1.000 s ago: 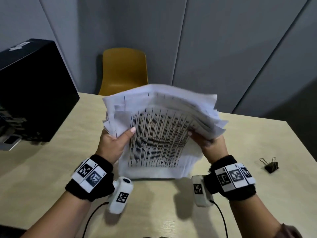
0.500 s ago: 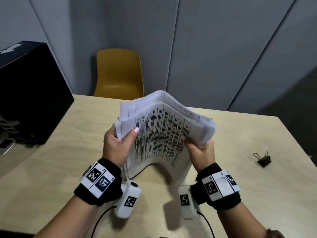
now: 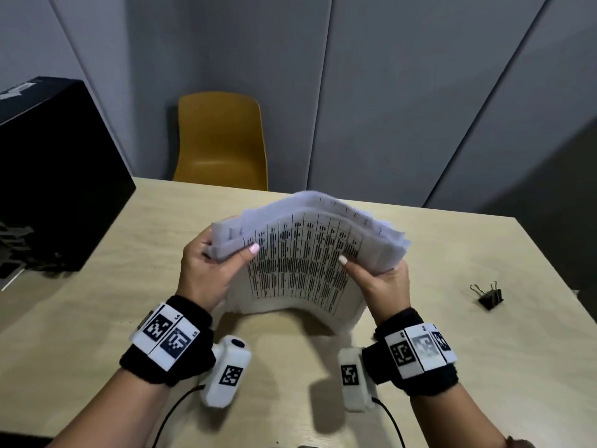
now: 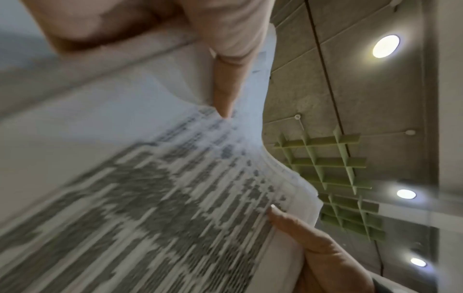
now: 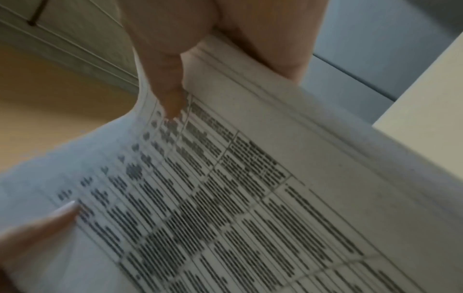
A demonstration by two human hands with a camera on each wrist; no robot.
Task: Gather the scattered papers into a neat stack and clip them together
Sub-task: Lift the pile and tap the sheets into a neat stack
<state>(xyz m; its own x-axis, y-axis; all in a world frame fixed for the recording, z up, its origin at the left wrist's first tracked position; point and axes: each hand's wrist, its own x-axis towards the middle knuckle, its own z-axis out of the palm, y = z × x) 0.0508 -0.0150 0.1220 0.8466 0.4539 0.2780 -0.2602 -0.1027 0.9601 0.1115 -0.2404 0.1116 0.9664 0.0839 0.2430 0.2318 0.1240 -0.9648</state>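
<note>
Bowed papers [image 3: 300, 273], seemingly two-handed grip

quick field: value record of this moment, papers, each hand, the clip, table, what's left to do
papers: stack of papers held upright and bowed, lower edge on or just above the table, top edges uneven
left hand: left hand grips the stack's left side, thumb on the printed front sheet
right hand: right hand grips the right side, thumb on the front
clip: black binder clip lies on the table to the right, apart from the stack, untouched
background: yellow chair behind the table, black box at left
left to do: square the edges, then clip
</note>
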